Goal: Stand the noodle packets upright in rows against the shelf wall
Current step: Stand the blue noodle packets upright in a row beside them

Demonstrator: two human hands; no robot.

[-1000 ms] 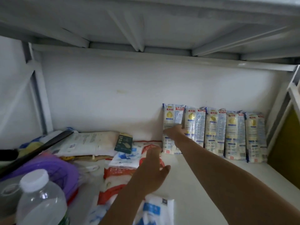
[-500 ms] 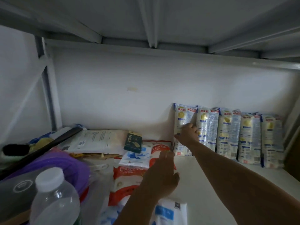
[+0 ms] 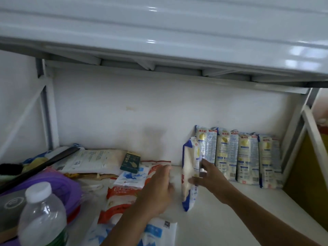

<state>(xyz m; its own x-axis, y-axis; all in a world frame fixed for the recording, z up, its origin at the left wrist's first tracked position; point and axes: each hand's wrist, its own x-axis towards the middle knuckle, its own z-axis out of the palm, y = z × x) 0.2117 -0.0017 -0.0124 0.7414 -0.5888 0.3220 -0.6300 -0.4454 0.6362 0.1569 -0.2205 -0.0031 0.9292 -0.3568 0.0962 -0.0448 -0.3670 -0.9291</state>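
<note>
Several noodle packets (image 3: 246, 158), white with blue and yellow print, stand upright side by side against the white shelf wall (image 3: 142, 112) at the right. In front of the row's left end, my right hand (image 3: 207, 176) grips one more noodle packet (image 3: 190, 167) by its middle. That packet is tilted, its lower end touching or just above the shelf board (image 3: 230, 210). My left hand (image 3: 158, 190) is blurred and hovers just left of the packet, over a red-and-white bag (image 3: 120, 197), fingers apart and holding nothing.
Flat bags, a small green box (image 3: 130, 161) and a black brush (image 3: 44, 162) crowd the shelf's left half. A water bottle (image 3: 40, 215) and a purple tub (image 3: 53, 183) stand at the near left. A blue-and-white bag (image 3: 159, 233) lies under my left arm. The upper shelf (image 3: 159, 32) overhangs.
My right hand, which rested on the leftmost standing packet, has drawn back and now holds a tilted packet in front of the row. The left hand moved forward. The camera dropped back.
</note>
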